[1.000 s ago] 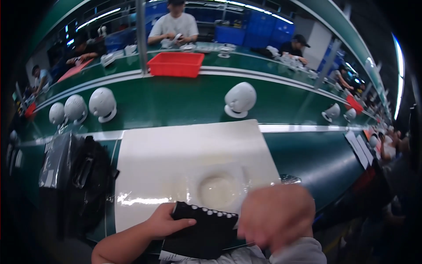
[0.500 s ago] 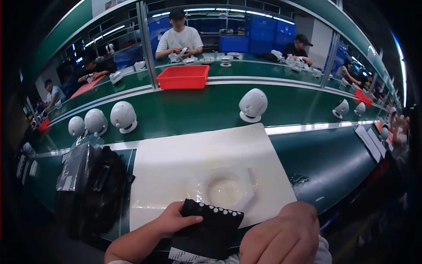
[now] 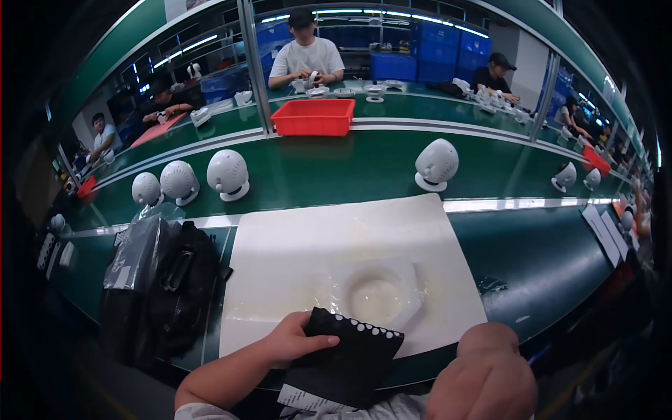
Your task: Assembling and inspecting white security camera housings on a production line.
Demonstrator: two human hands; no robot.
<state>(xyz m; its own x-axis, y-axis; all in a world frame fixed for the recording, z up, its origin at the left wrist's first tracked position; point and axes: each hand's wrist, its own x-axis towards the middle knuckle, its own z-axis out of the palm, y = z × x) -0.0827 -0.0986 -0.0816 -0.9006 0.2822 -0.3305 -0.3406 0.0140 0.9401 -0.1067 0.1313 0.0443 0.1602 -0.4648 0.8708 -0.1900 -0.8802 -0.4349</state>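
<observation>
Black sheet [image 3: 350, 360] w/ a row of white dots [image 3: 360, 327] along one edge: held low, around the near edge of the cream mat [image 3: 280, 262], on the body side of the pale fixture [image 3: 404, 280] w/ the round recess. Dotted edge faces away from the wearer, slightly to the R, & slopes down L to R. Opp. end, w/ a white printed label [image 3: 311, 400], points back twd the body & a bit L. Looks approx. as wide as long, so can't tell the long axis for sure. Can't tell if it touches the mat either.

L hand [image 3: 297, 339]: forearm comes in from lower L, angled up & R; thumb lies flat across the sheet's top face, pointing R, other fingers hidden underneath. Grip: pinching the sheet's L edge.

R hand [image 3: 483, 385]: lower R, apart from the sheet in view, wrist bent sharply, back of hand up, pointing down twd the body. Fingertips out of sight, so can't tell its grip.

Black bag [image 3: 185, 294] & clear plastic bag [image 3: 136, 245] sit L of the mat on the green worktop [image 3: 329, 175]; white rounded device [image 3: 437, 162] stands beyond the mat.
</observation>
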